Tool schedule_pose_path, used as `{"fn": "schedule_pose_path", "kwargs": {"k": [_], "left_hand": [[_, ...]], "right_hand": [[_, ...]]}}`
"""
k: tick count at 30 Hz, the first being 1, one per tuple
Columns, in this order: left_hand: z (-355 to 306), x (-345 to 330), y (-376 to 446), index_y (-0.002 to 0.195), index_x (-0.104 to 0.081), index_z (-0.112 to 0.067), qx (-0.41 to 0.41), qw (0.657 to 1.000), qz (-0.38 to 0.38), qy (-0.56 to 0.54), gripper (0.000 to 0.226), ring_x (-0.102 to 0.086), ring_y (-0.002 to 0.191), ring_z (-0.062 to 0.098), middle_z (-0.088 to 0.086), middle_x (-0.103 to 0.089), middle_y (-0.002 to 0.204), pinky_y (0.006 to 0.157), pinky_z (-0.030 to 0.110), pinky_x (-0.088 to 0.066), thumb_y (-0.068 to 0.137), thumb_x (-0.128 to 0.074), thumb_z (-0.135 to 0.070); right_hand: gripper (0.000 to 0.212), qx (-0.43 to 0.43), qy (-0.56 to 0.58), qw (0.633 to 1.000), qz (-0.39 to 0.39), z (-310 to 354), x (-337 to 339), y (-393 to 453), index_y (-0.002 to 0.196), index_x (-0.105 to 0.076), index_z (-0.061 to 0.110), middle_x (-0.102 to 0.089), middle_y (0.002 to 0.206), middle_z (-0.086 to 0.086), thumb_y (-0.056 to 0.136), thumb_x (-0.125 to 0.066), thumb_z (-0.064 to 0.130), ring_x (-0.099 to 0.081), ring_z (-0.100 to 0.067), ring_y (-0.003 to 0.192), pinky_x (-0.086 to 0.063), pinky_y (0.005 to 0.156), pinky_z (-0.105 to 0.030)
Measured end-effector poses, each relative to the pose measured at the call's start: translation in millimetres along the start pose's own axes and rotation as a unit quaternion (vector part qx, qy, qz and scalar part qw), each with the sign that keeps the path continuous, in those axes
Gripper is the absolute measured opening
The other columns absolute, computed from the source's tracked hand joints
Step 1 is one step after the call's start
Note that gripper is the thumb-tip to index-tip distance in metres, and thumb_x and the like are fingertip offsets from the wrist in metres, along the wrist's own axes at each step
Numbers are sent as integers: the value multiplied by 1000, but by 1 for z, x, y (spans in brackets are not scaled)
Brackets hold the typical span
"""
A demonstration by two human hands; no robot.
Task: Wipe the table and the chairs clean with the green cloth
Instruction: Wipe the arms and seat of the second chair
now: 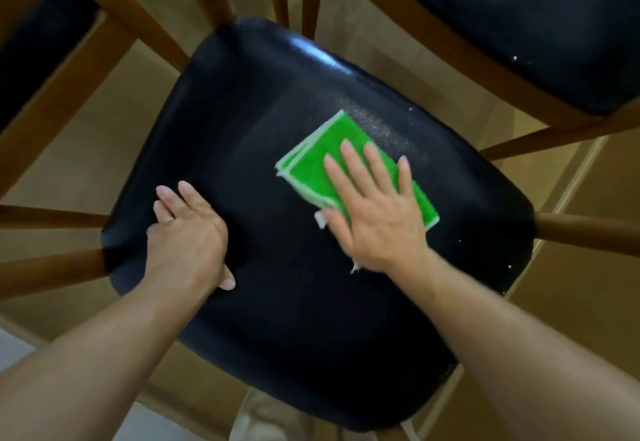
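From the head camera, you are looking straight down on a black chair seat with wooden legs splaying out around it. Your right hand lies flat with the fingers spread wide, pressing the green cloth onto the right half of the seat. Your left hand is loosely curled and holds nothing; it rests on the seat's left side and appears to steady the chair.

To wipe well, keep your palm flat so the whole cloth bears on the seat, and work in overlapping strokes toward the far right edge, where a pale dusty streak and scattered white specks remain just beyond the cloth. Keep bracing with the left hand so the chair does not shift.

The cloth is folded into a rectangle, bright green with a pale border and a small white tag showing beside your thumb. A second black seat at upper right also shows pale smears.
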State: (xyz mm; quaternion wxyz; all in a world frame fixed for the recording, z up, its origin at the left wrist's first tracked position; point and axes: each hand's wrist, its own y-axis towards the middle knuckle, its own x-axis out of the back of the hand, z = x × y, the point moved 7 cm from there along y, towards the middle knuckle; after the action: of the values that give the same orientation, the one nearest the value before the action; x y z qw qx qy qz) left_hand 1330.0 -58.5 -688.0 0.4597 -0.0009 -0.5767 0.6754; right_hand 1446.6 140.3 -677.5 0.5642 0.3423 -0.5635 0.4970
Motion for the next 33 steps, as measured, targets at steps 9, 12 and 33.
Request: {"fn": "schedule_pose_path", "kwargs": {"k": [9, 12, 33], "left_hand": [[3, 2, -4, 136, 23, 17, -10, 999, -25, 25, 156, -13, 142, 45, 43, 2, 148, 102, 38, -38, 52, -85, -58], [2, 1, -6, 135, 21, 18, -21, 999, -31, 29, 153, -16, 141, 47, 45, -1, 146, 99, 37, -40, 53, -86, -55], [1, 7, -14, 137, 21, 16, -11, 1000, -3, 22, 150, -11, 143, 44, 43, 4, 148, 106, 40, -33, 57, -87, -49]], "right_hand": [[58, -332, 80, 940, -6, -101, 12, 14, 152, -21, 28, -19, 160, 0, 98, -14, 48, -13, -21, 147, -10, 117, -53], [57, -428, 96, 898, -26, -101, 11, 6, 151, -27, 25, -23, 159, -2, 98, -19, 45, -14, -25, 146, -7, 116, -55], [56, -214, 69, 974, 11, -31, 5, 35, 154, -11, 31, -9, 162, 1, 100, -16, 46, -6, -24, 149, -3, 117, -50]]}}
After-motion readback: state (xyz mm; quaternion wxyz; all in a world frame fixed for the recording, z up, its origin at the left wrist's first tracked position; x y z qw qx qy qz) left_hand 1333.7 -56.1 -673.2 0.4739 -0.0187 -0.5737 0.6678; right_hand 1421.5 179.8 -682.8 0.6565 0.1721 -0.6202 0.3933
